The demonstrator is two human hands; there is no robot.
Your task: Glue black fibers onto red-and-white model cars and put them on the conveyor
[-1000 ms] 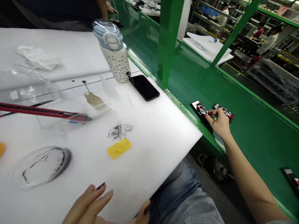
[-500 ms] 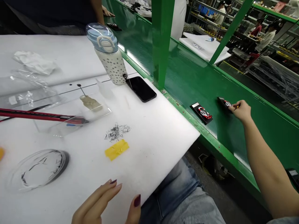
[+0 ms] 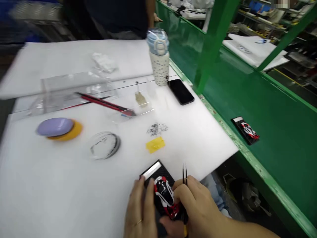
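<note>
A red, white and black model car (image 3: 164, 194) on a black rectangular base (image 3: 161, 168) is at the front edge of the white table, between my hands. My left hand (image 3: 142, 208) grips the base from the left, two fingers along its side and the thumb at the near end. My right hand (image 3: 195, 201) holds tweezers (image 3: 184, 173), tips pointing away from me. Its fingers also touch the car's right side. Part of the base is hidden under both hands.
Yellow tape (image 3: 155, 144) and a pile of thin dark slivers (image 3: 157, 129) lie beyond the car. A round clear dish (image 3: 104, 145), purple case (image 3: 55, 126), phone (image 3: 181, 92) and bottle (image 3: 159, 62) stand around. Another model car (image 3: 245, 130) rests on the green belt (image 3: 277, 138).
My right hand has brought one model car from the green belt to the table. My left hand, open before, now grips its base. The view has turned left.
</note>
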